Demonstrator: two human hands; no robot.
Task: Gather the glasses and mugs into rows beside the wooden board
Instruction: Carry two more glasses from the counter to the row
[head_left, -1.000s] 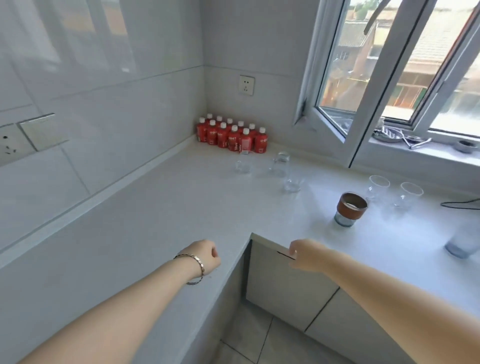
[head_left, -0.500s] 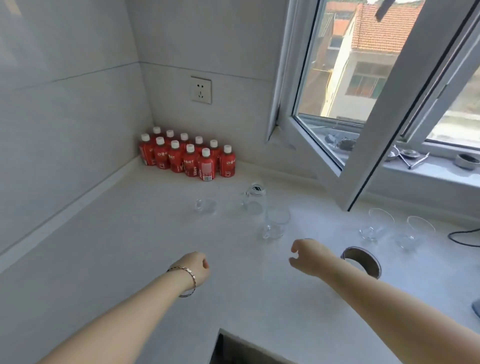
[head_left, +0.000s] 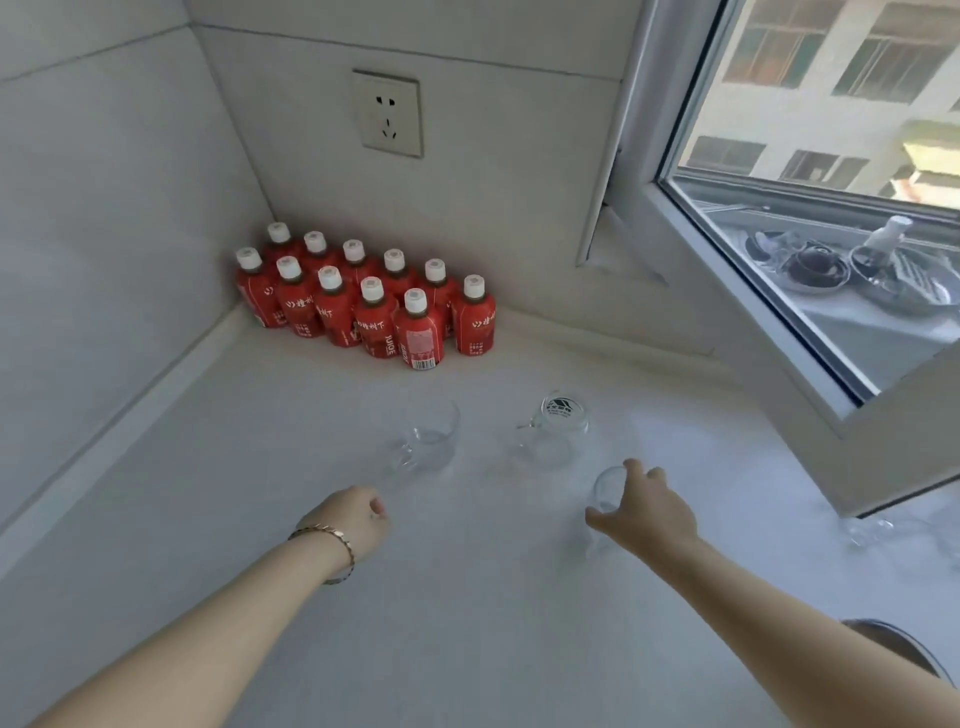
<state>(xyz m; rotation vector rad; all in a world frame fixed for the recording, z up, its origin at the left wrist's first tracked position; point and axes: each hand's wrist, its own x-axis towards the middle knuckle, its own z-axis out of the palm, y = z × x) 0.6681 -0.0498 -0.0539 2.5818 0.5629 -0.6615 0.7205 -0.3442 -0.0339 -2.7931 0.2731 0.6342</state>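
Observation:
Three clear vessels stand on the white counter (head_left: 260, 467). A handled glass mug (head_left: 427, 441) is just beyond my left hand (head_left: 353, 519), which hovers fisted and holds nothing. A glass mug with a black logo (head_left: 560, 427) stands in the middle. My right hand (head_left: 647, 512) wraps a small clear glass (head_left: 605, 488), thumb on its near side and fingers over its far rim. The rim of a brown-banded mug (head_left: 898, 642) shows at the bottom right. More clear glasses (head_left: 867, 530) sit at the right edge. No wooden board is in view.
Several red juice bottles (head_left: 363, 306) are packed into the back corner under a wall socket (head_left: 388, 113). An open window sash (head_left: 769, 322) juts over the counter at the right, low above the far glasses. Dishes lie on the sill outside (head_left: 852, 270).
The view has moved in toward the corner. My right hand reached forward and closed around the small glass. My left hand advanced toward the handled mug, still fisted.

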